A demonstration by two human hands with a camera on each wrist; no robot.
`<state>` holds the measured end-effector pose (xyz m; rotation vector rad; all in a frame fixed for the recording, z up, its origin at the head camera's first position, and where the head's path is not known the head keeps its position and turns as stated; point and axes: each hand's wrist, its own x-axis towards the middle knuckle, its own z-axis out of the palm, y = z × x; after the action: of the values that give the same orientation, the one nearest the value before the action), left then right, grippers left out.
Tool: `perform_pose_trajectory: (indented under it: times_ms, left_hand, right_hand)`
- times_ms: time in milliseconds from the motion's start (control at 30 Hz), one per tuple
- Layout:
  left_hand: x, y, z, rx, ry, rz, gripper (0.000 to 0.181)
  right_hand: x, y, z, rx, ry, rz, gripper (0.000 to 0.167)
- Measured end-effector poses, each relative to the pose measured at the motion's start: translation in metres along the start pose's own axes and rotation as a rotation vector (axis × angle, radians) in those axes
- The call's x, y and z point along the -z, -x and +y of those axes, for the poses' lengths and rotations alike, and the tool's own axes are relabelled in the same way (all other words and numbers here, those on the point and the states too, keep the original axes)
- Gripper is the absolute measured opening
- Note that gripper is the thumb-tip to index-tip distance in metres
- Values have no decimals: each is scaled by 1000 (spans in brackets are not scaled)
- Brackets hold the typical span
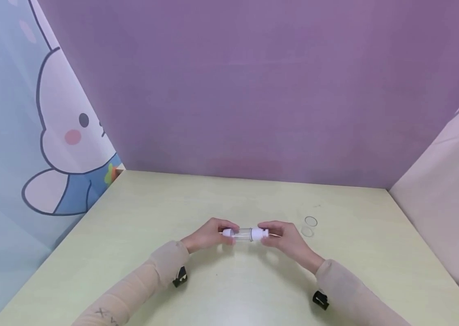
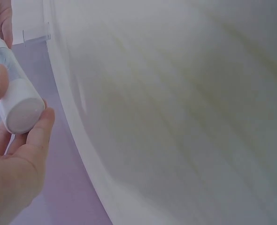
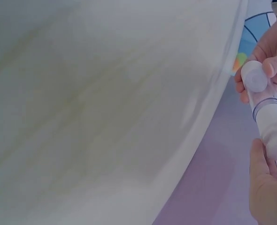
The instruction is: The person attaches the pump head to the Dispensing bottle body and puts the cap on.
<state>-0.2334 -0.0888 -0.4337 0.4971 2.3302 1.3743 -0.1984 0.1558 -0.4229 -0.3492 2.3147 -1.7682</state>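
A small pump bottle [image 1: 244, 234] lies sideways between both hands, raised over the table. It has a clear middle and white ends. My left hand [image 1: 210, 233] grips its white base [image 2: 26, 114], thumb on one side and fingers on the other. At the opposite end, my right hand [image 1: 288, 237] pinches the white pump head [image 3: 275, 140]. In the right wrist view a thin dark ring [image 3: 268, 103] shows around the bottle where the clear part meets the white top. A clear cap [image 1: 308, 227] stands on the table to the right of my right hand.
The pale wooden table [image 1: 213, 290] runs back to a purple panel [image 1: 254, 90]. A curtain with a cartoon rabbit [image 1: 66, 117] hangs on the left, and a pale pink curtain [image 1: 449, 181] on the right.
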Motion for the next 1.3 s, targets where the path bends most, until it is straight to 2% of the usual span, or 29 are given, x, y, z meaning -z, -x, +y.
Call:
perform_pose_trajectory:
  times_ms: [233, 467, 600, 867, 1033, 1300]
  left_hand:
    - [-2, 0, 2, -2, -8, 1, 39]
    - [-4, 0, 1, -3, -14, 5, 39]
    - [-5, -1, 0, 3, -8, 6, 40]
    - [-4, 0, 1, 5, -8, 16, 40]
    - [-4, 2, 3, -17, -32, 38, 39]
    - [-10, 2, 8, -22, -103, 105, 39]
  right_hand:
    - [-3, -1, 1, 51, 44, -13, 38]
    - [-5, 0, 3, 3, 56, 10, 35]
    - [-6, -2, 5, 3, 57, 24, 33]
    - [-10, -6, 4, 0, 73, 91, 30]
    - [-14, -6, 0, 1, 107, 139, 28]
    - [-17, -6, -7, -63, 125, 214, 25]
